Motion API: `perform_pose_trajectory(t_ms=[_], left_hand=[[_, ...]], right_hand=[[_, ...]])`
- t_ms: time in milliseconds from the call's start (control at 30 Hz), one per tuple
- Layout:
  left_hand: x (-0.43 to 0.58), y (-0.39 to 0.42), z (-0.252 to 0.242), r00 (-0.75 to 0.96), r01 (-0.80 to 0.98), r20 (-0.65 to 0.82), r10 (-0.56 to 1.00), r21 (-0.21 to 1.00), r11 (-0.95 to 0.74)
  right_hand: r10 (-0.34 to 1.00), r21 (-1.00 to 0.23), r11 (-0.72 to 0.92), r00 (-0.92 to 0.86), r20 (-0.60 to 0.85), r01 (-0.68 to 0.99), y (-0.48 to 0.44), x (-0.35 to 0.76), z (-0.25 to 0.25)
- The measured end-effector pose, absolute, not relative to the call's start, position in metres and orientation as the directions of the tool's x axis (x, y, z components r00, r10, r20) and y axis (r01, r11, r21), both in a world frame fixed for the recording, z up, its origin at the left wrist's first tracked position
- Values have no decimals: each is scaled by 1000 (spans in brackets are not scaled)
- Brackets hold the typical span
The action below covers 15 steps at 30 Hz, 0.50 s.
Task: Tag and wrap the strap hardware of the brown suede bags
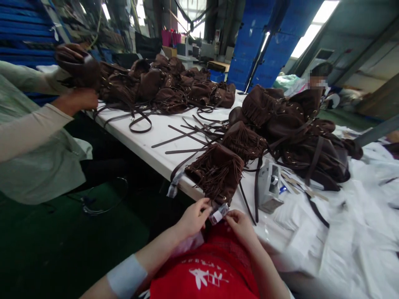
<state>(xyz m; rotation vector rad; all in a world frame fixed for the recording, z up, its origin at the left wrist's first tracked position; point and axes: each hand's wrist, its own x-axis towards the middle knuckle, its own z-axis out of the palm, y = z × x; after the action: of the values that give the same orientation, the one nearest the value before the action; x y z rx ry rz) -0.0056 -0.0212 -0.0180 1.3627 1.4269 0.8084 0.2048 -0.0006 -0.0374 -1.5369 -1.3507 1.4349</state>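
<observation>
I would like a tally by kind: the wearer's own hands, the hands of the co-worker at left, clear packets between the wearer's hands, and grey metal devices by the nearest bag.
Wearer's left hand and right hand: 2
Co-worker's hands: 2
Clear packet: 1
Grey metal device: 1
Total: 6

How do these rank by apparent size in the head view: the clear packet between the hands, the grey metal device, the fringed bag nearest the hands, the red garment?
Largest to smallest, as they look:
1. Red garment
2. Fringed bag
3. Grey device
4. Clear packet
</observation>
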Motion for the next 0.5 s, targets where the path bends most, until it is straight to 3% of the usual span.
perform_pose_trajectory(t_ms=[100,167,300,500], left_hand=[[-43,-21,-32,-81,365,-207,975,904,222],[-60,-26,-42,-148,399,-229,962,876,270],[-62,-48,-61,-129,487,-248,960,827,279],[-53,-66,-83,122,655,-360,925,729,198]], right_hand=[[989,-967,-146,69,-134,207,21,224,-26],[987,-977,-133,117,-114,165,40,225,-18],[922,-915,-386,-46,-384,-115,67,196,-5],[848,-768,-527,-158,-507,-364,83,146,36]])
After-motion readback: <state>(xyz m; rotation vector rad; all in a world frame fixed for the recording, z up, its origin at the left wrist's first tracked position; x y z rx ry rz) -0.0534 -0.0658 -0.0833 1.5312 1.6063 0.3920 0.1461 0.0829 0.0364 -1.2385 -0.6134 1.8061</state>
